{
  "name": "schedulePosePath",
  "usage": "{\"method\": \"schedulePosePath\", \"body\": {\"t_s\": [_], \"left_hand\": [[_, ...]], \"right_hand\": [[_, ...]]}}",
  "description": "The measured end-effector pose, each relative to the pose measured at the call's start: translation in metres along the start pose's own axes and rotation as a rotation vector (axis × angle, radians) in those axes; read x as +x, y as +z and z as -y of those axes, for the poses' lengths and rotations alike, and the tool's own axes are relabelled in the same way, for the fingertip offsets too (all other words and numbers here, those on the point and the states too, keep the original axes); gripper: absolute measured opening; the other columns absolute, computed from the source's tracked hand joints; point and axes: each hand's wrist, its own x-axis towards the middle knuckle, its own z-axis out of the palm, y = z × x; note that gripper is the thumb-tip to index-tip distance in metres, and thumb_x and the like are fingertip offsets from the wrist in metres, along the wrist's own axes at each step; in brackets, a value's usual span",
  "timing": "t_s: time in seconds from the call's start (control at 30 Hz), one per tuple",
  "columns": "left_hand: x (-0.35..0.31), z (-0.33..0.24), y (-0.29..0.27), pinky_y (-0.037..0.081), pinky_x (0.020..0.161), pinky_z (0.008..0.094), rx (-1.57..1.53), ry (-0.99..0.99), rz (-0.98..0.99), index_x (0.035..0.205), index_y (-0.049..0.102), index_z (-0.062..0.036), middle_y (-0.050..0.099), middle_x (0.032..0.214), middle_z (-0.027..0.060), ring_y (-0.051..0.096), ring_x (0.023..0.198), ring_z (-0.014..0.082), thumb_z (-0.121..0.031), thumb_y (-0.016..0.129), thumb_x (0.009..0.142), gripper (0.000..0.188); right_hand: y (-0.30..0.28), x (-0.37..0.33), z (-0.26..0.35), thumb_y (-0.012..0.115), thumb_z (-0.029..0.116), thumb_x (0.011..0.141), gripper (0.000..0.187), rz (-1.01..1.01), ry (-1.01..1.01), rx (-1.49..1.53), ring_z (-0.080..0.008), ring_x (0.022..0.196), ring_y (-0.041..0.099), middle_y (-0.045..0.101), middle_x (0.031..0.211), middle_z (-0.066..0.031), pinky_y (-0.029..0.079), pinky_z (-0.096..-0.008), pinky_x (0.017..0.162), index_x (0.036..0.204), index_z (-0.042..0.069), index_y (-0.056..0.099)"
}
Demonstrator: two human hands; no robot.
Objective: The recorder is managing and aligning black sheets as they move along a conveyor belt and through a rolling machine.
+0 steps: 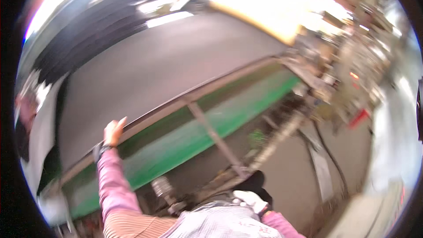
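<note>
My left hand (115, 132), below a dark wristband (102, 148), rests on the near edge of a wide dark grey sheet-like surface (176, 57). A finger and the thumb show apart, and I see nothing held. My right hand (251, 200), in a white glove, is low and close to my body, its fingers loosely extended and apart. It appears to hold nothing. Under the grey surface runs a brown frame rail (183, 101) with a green panel (176, 150) below it. Motion smears much of the picture.
A bright yellow-edged panel (264, 4) stands at the far side. Blurred machinery or clutter (339, 57) fills the right. A diagonal brace (216, 136) crosses the green panel. A dark cable (332, 158) and a pale strip (321, 172) lie on the floor. Another person (28, 105) is at the left edge.
</note>
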Motion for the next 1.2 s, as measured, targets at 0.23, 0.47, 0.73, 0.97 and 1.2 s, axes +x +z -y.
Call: {"method": "schedulePosePath", "body": {"t_s": [0.23, 0.47, 0.73, 0.97, 1.2], "left_hand": [[-0.006, -0.066, 0.023, 0.049, 0.084, 0.0392, 0.02, 0.159, -0.043, 0.085, 0.073, -0.0106, 0.068, 0.087, 0.0155, 0.062, 0.092, 0.0317, -0.063, 0.051, 0.079, 0.057], [0.016, -0.102, 0.045, 0.046, 0.088, 0.0384, -0.19, 0.687, -0.162, 0.126, 0.051, -0.007, 0.062, 0.11, 0.0157, 0.06, 0.099, 0.0328, -0.038, 0.036, 0.095, 0.046], [0.018, -0.016, 0.052, 0.048, 0.072, 0.0433, 0.498, 0.417, -0.378, 0.105, 0.064, -0.0155, 0.064, 0.079, 0.01, 0.061, 0.08, 0.0281, -0.035, 0.043, 0.093, 0.031], [0.008, -0.12, 0.065, 0.051, 0.072, 0.0414, 0.189, 0.412, -0.339, 0.076, 0.07, -0.0119, 0.065, 0.082, 0.0119, 0.063, 0.081, 0.0284, -0.044, 0.05, 0.088, 0.04], [0.016, -0.157, 0.064, 0.047, 0.085, 0.0413, -0.226, 0.378, -0.3, 0.092, 0.067, -0.0048, 0.066, 0.095, 0.0136, 0.06, 0.092, 0.034, -0.047, 0.053, 0.084, 0.045]], "right_hand": [[0.006, 0.011, 0.005, 0.053, 0.028, 0.09, 0.022, -0.026, -0.021, -0.04, -0.0092, 0.045, 0.044, 0.056, 0.06, -0.0028, 0.038, -0.0252, 0.04, 0.072, 0.015, 0.054], [0.004, 0.005, -0.003, 0.052, 0.026, 0.09, 0.021, 0.102, 0.008, 0.184, -0.0071, 0.046, 0.044, 0.054, 0.061, -0.0009, 0.037, -0.0232, 0.041, 0.072, 0.015, 0.054], [0.0, 0.004, -0.003, 0.059, 0.032, 0.088, 0.025, 0.047, -0.053, 0.043, -0.0049, 0.053, 0.049, 0.064, 0.073, -0.0003, 0.039, -0.0199, 0.047, 0.093, 0.008, 0.065], [-0.003, 0.009, -0.001, 0.06, 0.033, 0.087, 0.028, 0.03, 0.047, 0.044, -0.0045, 0.053, 0.046, 0.064, 0.073, -0.0012, 0.036, -0.0179, 0.046, 0.094, 0.007, 0.066], [-0.007, 0.018, 0.0, 0.052, 0.027, 0.091, 0.019, 0.054, 0.016, -0.001, -0.0055, 0.045, 0.041, 0.056, 0.064, -0.0007, 0.036, -0.0217, 0.04, 0.081, 0.012, 0.056]]}}
